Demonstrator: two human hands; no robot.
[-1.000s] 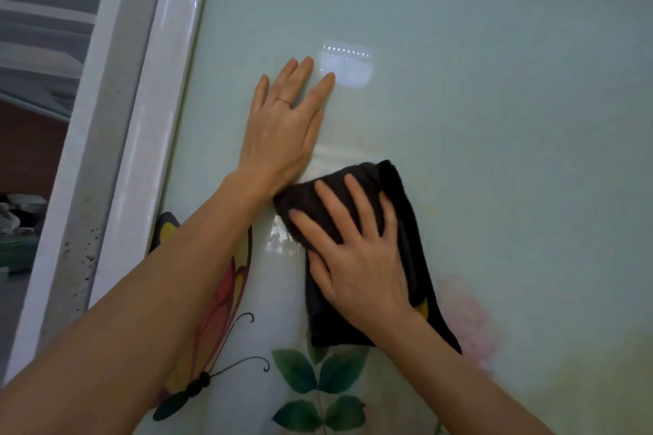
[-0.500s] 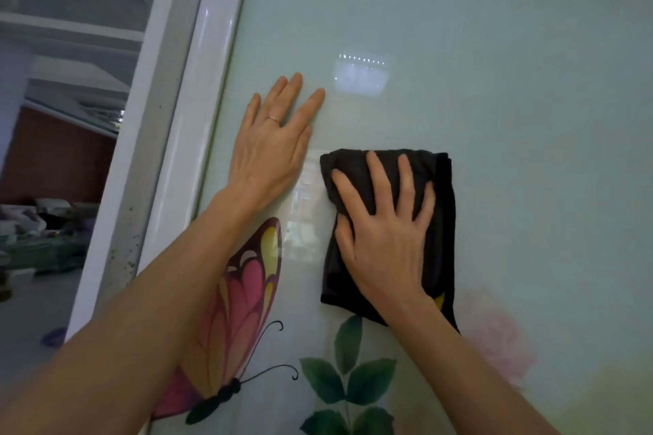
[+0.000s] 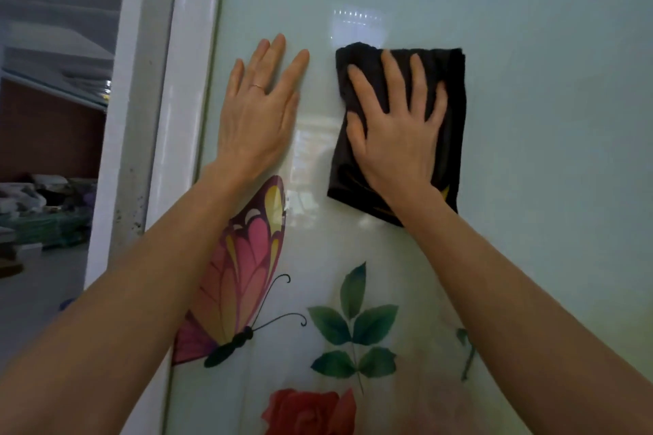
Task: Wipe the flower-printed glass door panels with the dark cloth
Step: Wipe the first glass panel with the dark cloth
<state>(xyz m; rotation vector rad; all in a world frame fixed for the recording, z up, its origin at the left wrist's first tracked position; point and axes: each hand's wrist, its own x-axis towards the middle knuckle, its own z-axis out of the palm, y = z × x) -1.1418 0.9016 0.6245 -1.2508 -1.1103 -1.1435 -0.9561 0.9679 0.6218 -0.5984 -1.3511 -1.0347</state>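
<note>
Frame [image 3: 183, 99] in white stands at the far left, with dark specks on its outer strip. Your left hand [image 3: 258, 116] lies flat and spread on the glass door panel [image 3: 547, 152], holding nothing; use it only as a brace. Just right of it, your right hand [image 3: 395, 138] presses the folded dark cloth [image 3: 452, 145] against the upper glass with straight, spread fingers. Press evenly and overlap your strokes. Lower down, the butterfly print [image 3: 243, 258], leaves [image 3: 353, 325] and rose [image 3: 307, 410] look yet to be wiped. Your bare palm may leave smears.

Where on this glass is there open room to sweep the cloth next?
Bare glass lies right of the dark cloth and above it. Crowded leftward: the left hand lies flat between cloth and white frame.
</note>
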